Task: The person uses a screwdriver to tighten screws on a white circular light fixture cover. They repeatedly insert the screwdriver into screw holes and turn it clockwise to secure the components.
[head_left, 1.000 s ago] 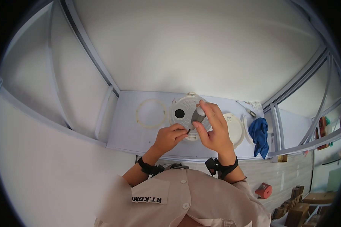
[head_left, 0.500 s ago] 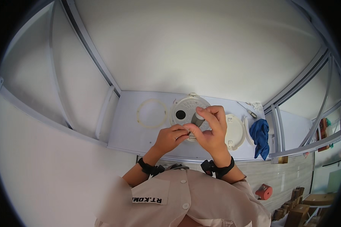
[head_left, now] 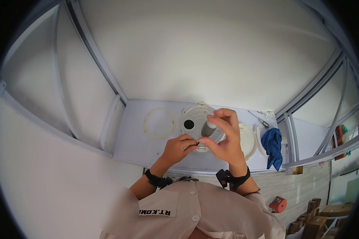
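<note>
My right hand [head_left: 224, 140] grips what looks like a screwdriver [head_left: 207, 130] by its grey, pale-ended handle, thumb and fingers curled about it. Near its lower end, the fingertips of my left hand [head_left: 177, 148] are pinched on a small dark piece, too small to name. Both hands are over the near side of a round, pale ribbed cover [head_left: 194, 113]. This cover has a black circle left of its middle and latch-like tabs at its far and near edges.
A thin yellowish ring [head_left: 145, 126] lies on the white table [head_left: 129, 143] at the left. Right of the cover are a round cream lid [head_left: 248, 137], a curved white strip [head_left: 259, 140], another screwdriver [head_left: 263, 122] and a blue cloth [head_left: 272, 144]. A red round object [head_left: 279, 204] stands on the floor.
My right hand has shifted slightly right, its thumb now apart from my left fingertips. The small dark piece shows more plainly at my left fingertips. The view has tilted slightly.
</note>
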A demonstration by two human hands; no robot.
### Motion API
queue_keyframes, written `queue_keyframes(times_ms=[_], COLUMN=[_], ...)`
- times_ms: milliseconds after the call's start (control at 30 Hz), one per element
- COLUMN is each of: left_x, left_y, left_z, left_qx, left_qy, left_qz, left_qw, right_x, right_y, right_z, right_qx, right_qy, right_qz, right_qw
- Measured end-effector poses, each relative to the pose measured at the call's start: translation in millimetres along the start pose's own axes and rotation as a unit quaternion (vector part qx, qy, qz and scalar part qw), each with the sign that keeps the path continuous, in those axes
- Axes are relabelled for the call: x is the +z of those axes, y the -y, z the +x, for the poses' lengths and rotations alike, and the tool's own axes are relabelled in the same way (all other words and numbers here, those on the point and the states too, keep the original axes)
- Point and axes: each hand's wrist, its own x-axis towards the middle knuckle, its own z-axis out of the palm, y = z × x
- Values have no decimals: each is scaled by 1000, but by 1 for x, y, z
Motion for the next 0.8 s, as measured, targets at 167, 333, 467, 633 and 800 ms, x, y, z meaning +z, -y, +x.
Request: queue_keyframes(times_ms=[167,333,467,633,800], left_x=[2,4,3,3,0], left_y=[0,1,0,3,0], left_z=[0,0,1,0,2], left_qx=[3,6,-5,-10,-16], left_qy=[-10,-14,0,0,12], left_qz=[-24,-32,-38,-45,-40], left_qw=[1000,999,999,999,999], right_x=[-9,-1,-4,-4,-8], right_y=[-15,-20,-34,-17,-14], right_z=[-11,-7,-23,-15,-6], right_qx=[41,40,41,126,-19], right_qy=[25,-35,-32,1,-4], right_qz=[29,99,49,221,34], right_qw=[998,994,997,967,999])
